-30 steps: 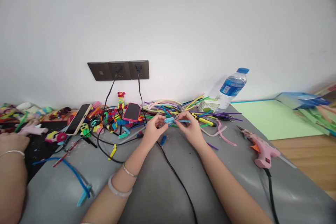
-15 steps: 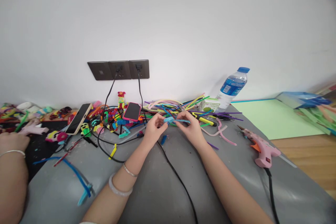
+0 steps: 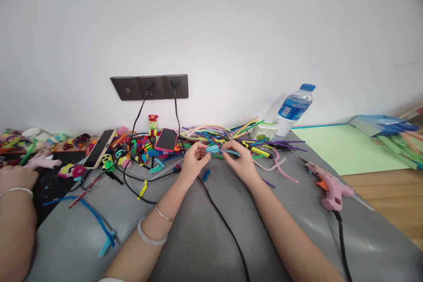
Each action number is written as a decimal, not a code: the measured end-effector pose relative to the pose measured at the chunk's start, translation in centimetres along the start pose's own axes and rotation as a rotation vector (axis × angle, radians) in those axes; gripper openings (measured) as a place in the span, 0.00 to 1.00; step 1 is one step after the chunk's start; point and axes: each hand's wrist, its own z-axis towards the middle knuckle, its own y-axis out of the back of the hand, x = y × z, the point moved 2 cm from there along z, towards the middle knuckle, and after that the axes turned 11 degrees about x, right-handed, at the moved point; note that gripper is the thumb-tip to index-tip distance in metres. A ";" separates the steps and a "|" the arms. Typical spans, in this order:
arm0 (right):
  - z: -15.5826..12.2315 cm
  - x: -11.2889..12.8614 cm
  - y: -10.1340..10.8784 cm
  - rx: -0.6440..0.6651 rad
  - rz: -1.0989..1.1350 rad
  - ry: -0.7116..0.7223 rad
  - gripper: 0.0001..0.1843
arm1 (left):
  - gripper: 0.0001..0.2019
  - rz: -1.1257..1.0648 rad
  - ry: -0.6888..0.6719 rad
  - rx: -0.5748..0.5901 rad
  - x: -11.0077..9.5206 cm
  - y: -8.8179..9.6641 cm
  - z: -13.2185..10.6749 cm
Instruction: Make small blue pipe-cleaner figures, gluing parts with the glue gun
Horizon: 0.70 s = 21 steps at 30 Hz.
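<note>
Two bare hands meet over a grey bench [image 3: 198,242], pinching a short light-blue bar of fuzzy pipe cleaner [image 3: 212,149]. The left hand [image 3: 195,161] grips the bar's left end between thumb and fingertips; the right hand [image 3: 238,158] pinches a thin light-blue fuzzy strand [image 3: 233,152] at its right end, its tail poking out past the fingers. This two-ended hold probably keeps the small bar steady and in plain sight.

Beyond the bar lies a loose heap of multicoloured pipe cleaners [image 3: 211,128], perhaps kept there for easy reach. Below the bar is a short dark-blue fuzzy piece [image 3: 206,175]. Well to its right, a pink plastic glue gun [image 3: 333,191] points its nozzle away from the wearer, likely for safety. Far left of it rests a co-worker's hand [image 3: 18,177].

Compared with half a second ago, both pinches look the same; only the view has shifted very slightly.
</note>
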 end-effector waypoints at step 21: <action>-0.1 0.0 -0.1 -0.024 -0.045 0.047 0.05 | 0.11 -0.007 -0.068 0.019 -0.1 -0.1 0.0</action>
